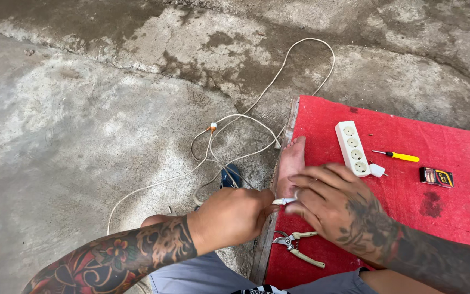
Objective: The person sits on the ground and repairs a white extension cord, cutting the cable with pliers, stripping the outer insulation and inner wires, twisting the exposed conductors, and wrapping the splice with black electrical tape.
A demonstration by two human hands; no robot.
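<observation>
My left hand is closed in a fist around a white cable that loops across the concrete floor. The cable's short flat end sticks out of the fist to the right. My right hand pinches that end with its fingertips, the other fingers spread over the red board. Both hands meet at the board's left edge, just below my bare foot, which rests on that edge.
On the red board lie a white power strip, a small white part, a yellow-handled screwdriver and a small dark box. Cream-handled cutters lie near my right wrist. A blue object sits on the floor.
</observation>
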